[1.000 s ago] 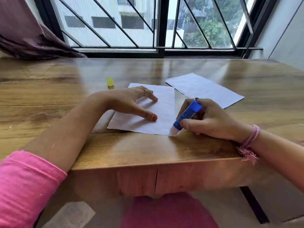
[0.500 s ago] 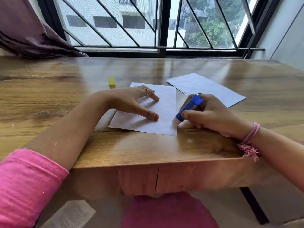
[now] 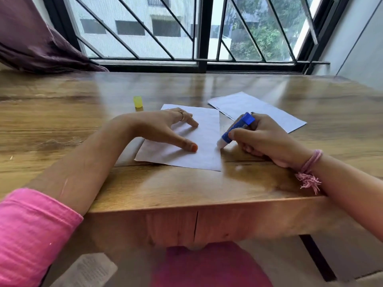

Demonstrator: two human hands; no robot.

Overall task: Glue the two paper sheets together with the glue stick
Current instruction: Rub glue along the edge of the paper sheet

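Item: yellow cap (image 3: 137, 101), off, 11 o'clock of near sheet.
Left hand (image 3: 159, 129): flat, fingers spread, pinning near sheet (image 3: 204, 156); grasps nothing.
Near sheet: likely light, floppy, slides on table (image 3: 62, 125); hold flat.
Right hand (image 3: 263, 139): clenched round glue stick (image 3: 236, 129), tip on sheet's 3 o'clock edge.
Second sheet (image 3: 259, 110): 1 o'clock, apart.
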